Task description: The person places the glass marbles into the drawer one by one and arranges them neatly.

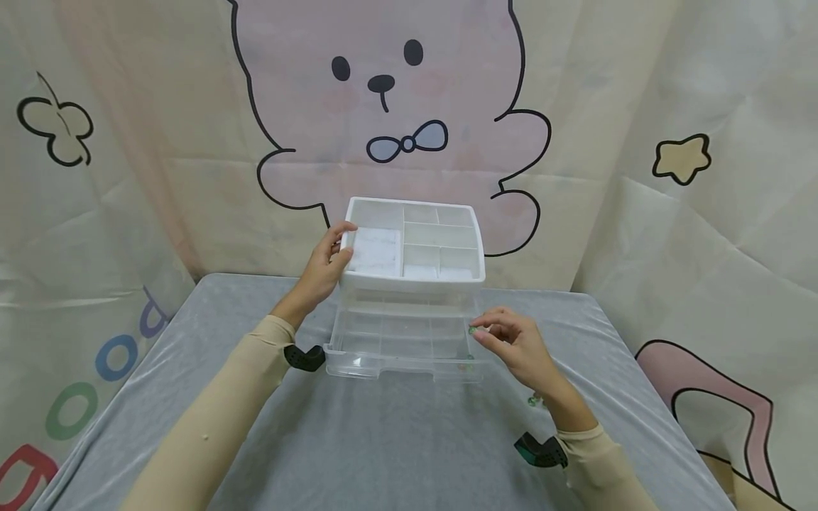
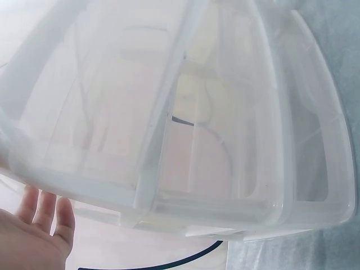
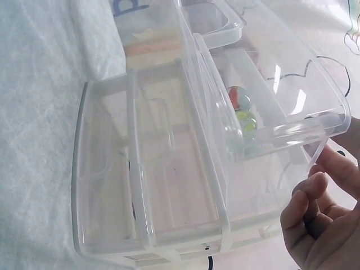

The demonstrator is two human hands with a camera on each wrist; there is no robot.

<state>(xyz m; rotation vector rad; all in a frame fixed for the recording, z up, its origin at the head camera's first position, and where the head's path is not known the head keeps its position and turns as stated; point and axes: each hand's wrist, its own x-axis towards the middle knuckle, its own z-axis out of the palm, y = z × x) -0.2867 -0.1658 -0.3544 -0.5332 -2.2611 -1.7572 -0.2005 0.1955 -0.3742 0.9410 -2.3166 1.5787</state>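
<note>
A white-topped plastic drawer organizer (image 1: 414, 280) stands on the cloth, a clear drawer (image 1: 390, 341) pulled out at its front. My left hand (image 1: 322, 270) grips the left edge of its compartmented top, fingers over the rim and thumb in front. In the left wrist view, fingertips (image 2: 64, 216) show right at the frame's edge. My right hand (image 1: 517, 348) pinches a small green marble (image 1: 473, 329) between thumb and fingers at the drawer's right side. The right wrist view shows glass marbles (image 3: 246, 122) with red and yellow-green swirls in one drawer compartment.
A grey-blue cloth (image 1: 409, 440) covers the table. Printed curtains (image 1: 396, 85) hang close behind and at both sides. Each forearm wears a dark wrist device (image 1: 540, 451), and a green-beaded bracelet (image 1: 533, 400) circles the right wrist.
</note>
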